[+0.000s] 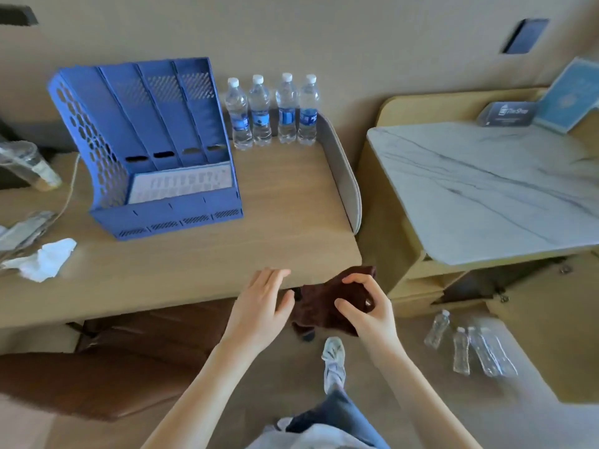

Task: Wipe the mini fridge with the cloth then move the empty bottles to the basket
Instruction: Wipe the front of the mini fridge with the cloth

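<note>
Below the front edge of the light wooden desk [194,264], part of the dark brown crumpled cloth [324,306] is covered by the right hand [366,306], whose fingers curl over it; the cloth's lower corner vanishes behind that wrist. Left of the desk, a clear plastic cup [26,165] is cut by the picture's edge and smeared. Right of the desk, the small dark card [507,113] carries print too blurred to read, and the pale blue booklet [570,95] runs off the edge. The clear empty bottles [470,346] on the floor are blurred.
</note>
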`<state>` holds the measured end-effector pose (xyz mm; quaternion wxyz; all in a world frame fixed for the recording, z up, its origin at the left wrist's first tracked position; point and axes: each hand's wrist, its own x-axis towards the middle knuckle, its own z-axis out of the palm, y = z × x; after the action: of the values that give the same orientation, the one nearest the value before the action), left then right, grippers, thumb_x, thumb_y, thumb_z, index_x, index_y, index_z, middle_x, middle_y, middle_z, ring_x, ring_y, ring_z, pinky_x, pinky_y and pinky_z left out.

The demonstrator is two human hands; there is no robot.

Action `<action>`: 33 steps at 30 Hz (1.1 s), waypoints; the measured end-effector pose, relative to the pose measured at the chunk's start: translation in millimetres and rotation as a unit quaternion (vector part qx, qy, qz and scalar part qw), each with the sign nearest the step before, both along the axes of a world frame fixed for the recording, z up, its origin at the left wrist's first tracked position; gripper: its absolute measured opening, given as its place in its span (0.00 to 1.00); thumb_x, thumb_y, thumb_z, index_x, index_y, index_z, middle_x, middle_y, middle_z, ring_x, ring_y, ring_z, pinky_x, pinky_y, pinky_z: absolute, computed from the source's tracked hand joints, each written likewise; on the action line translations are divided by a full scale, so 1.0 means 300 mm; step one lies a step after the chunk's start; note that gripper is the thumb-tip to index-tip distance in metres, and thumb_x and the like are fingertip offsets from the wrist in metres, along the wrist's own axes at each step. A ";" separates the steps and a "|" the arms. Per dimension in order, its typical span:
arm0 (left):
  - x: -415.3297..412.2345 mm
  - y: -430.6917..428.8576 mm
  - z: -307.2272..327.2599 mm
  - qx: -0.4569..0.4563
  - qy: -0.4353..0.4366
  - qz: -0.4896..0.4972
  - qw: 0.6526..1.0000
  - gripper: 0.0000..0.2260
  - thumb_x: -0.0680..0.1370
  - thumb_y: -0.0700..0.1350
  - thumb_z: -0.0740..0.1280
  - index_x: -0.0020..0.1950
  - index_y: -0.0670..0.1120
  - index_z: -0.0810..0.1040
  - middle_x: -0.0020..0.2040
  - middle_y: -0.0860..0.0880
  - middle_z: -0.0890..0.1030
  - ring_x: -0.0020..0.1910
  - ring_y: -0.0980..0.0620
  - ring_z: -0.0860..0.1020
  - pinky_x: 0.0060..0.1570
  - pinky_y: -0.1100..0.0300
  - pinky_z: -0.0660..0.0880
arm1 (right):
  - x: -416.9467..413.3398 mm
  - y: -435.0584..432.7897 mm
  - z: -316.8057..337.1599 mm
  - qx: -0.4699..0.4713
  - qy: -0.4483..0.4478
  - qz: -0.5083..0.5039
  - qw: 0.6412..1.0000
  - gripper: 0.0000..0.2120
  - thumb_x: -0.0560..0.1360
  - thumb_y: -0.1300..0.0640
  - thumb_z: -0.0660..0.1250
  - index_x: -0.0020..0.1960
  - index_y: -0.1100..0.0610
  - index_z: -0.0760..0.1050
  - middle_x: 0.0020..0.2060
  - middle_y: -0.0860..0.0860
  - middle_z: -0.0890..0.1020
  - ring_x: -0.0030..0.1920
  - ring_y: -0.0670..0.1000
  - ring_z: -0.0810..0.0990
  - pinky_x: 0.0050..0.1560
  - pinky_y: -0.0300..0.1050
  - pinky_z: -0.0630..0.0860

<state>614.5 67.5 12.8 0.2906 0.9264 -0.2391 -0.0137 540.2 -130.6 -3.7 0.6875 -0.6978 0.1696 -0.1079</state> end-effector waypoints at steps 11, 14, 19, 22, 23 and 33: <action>-0.296 -0.165 0.084 0.006 -0.066 -0.225 0.972 0.22 0.79 0.55 0.57 0.68 0.46 0.76 0.64 0.50 0.79 0.64 0.52 0.74 0.64 0.62 0.66 | -0.565 -0.025 0.095 -0.057 -0.037 -0.187 0.980 0.17 0.70 0.73 0.71 0.50 0.53 0.78 0.44 0.43 0.81 0.42 0.40 0.79 0.41 0.29 0.74; -0.416 -0.264 0.091 0.009 -0.072 -0.268 0.961 0.23 0.79 0.56 0.57 0.68 0.47 0.76 0.65 0.50 0.79 0.65 0.51 0.74 0.63 0.61 0.67 | -0.735 -0.076 0.104 -0.041 -0.038 -0.244 0.968 0.17 0.70 0.73 0.71 0.50 0.52 0.78 0.41 0.42 0.81 0.40 0.42 0.80 0.39 0.36 0.79; -0.706 -0.470 0.060 0.014 -0.086 -0.359 0.929 0.19 0.79 0.54 0.61 0.66 0.47 0.79 0.63 0.50 0.80 0.63 0.51 0.76 0.61 0.58 0.73 | -1.098 -0.164 0.091 -0.036 -0.021 -0.337 0.941 0.17 0.71 0.71 0.72 0.53 0.54 0.78 0.45 0.44 0.82 0.45 0.47 0.82 0.43 0.48 0.83; -0.943 -0.608 0.048 0.022 -0.099 -0.435 0.895 0.18 0.78 0.53 0.61 0.65 0.47 0.79 0.60 0.50 0.81 0.61 0.50 0.77 0.60 0.56 0.75 | -1.366 -0.213 0.087 -0.053 0.005 -0.385 0.921 0.16 0.71 0.71 0.73 0.53 0.54 0.78 0.45 0.43 0.81 0.47 0.46 0.82 0.44 0.46 0.83; -1.024 -0.653 0.044 0.021 -0.099 -0.459 0.883 0.19 0.78 0.53 0.60 0.64 0.46 0.79 0.59 0.50 0.81 0.59 0.50 0.77 0.59 0.55 0.76 | -1.456 -0.226 0.085 -0.058 0.007 -0.404 0.913 0.16 0.71 0.71 0.72 0.52 0.55 0.78 0.44 0.43 0.81 0.46 0.44 0.81 0.43 0.44 0.82; -1.610 -0.989 0.067 0.011 -0.092 -0.615 0.783 0.20 0.75 0.52 0.59 0.59 0.43 0.81 0.53 0.47 0.82 0.52 0.46 0.80 0.51 0.51 0.79 | -2.099 -0.314 0.073 -0.010 0.020 -0.570 0.822 0.15 0.72 0.71 0.71 0.53 0.55 0.77 0.41 0.43 0.82 0.42 0.43 0.83 0.35 0.37 0.79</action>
<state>131.6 -229.3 32.8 0.1868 0.5830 -0.7835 -0.1066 -89.4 -224.9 18.4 0.4932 -0.4855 0.5497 -0.4678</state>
